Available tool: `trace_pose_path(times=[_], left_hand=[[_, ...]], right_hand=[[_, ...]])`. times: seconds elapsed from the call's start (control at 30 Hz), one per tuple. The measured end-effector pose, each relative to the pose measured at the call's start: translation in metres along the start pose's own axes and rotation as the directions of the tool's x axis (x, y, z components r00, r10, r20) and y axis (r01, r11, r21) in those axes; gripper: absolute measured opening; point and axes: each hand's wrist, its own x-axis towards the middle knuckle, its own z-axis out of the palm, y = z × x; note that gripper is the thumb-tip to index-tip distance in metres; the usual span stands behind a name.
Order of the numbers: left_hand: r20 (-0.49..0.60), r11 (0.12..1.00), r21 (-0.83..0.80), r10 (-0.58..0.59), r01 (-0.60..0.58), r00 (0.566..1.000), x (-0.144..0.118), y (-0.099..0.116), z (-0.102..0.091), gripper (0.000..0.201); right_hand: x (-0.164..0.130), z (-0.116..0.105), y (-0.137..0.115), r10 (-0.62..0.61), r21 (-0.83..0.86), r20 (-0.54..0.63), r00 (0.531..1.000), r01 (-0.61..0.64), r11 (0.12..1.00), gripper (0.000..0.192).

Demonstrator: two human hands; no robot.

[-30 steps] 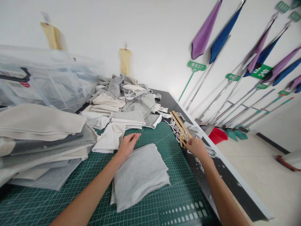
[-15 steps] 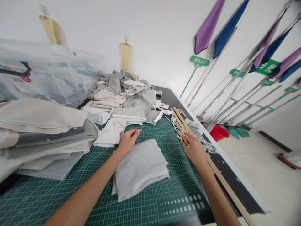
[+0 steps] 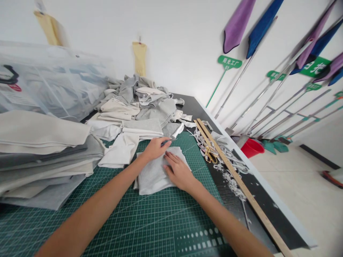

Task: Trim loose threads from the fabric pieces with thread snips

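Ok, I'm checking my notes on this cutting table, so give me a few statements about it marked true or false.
1. Both hands rest on the grey cloth. True: the left hand is at its far edge, the right hand lies flat on it.
2. The right hand holds the scissors. False: they lie apart, beside the wooden ruler.
3. The cloth lies on a green mat. True.
4. The bucket is blue. False: it is red.
5. The ruler lies left of the cloth. False: it is to the right.
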Motion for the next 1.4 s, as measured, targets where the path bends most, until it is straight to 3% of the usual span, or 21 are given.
trace_pose_path(times=[0.17, 0.33, 0.47, 0.63, 0.8, 1.0, 1.23, 1.4], left_hand=[[-0.045, 0.999, -0.043, 0.014, -0.016, 0.999, 0.019, -0.009, -0.007, 0.035], [-0.099, 0.994, -0.108, 0.003, -0.014, 0.995, 0.014, 0.008, -0.024, 0.036], [-0.111, 0.983, -0.184, -0.037, 0.016, 0.993, 0.001, 0.025, -0.034, 0.037], [-0.002, 0.976, -0.212, -0.053, 0.051, 0.999, -0.033, 0.036, -0.028, 0.034], [0.075, 0.987, -0.157, -0.024, 0.036, 0.997, -0.066, 0.045, -0.012, 0.028], [0.133, 0.997, -0.055, -0.039, 0.046, 0.99, -0.084, 0.059, -0.006, 0.042], [0.225, 0.995, 0.092, -0.049, 0.029, 0.973, -0.097, 0.073, 0.001, 0.029], [0.224, 0.967, 0.253, -0.095, 0.037, 0.97, -0.107, 0.067, 0.009, 0.041]], right_hand=[[0.022, 0.009, 0.01, 0.075, -0.004, 0.001, 0.997, -0.075, 0.997, 0.053], [0.028, 0.008, 0.012, 0.089, 0.075, 0.018, 0.996, -0.09, 0.993, 0.055], [0.024, -0.02, 0.021, 0.049, 0.196, 0.036, 0.998, -0.055, 0.979, 0.044], [-0.001, -0.06, 0.053, 0.123, 0.269, -0.071, 0.99, -0.1, 0.958, 0.038], [-0.037, -0.066, 0.078, 0.098, 0.321, -0.019, 0.995, -0.087, 0.943, 0.045], [-0.051, -0.066, 0.078, -0.013, 0.313, 0.013, 1.0, 0.008, 0.95, 0.062], [-0.052, -0.074, 0.082, -0.035, 0.258, -0.017, 0.999, 0.038, 0.965, 0.034], [-0.052, -0.072, 0.074, -0.073, 0.249, 0.018, 0.997, 0.067, 0.966, 0.026]])
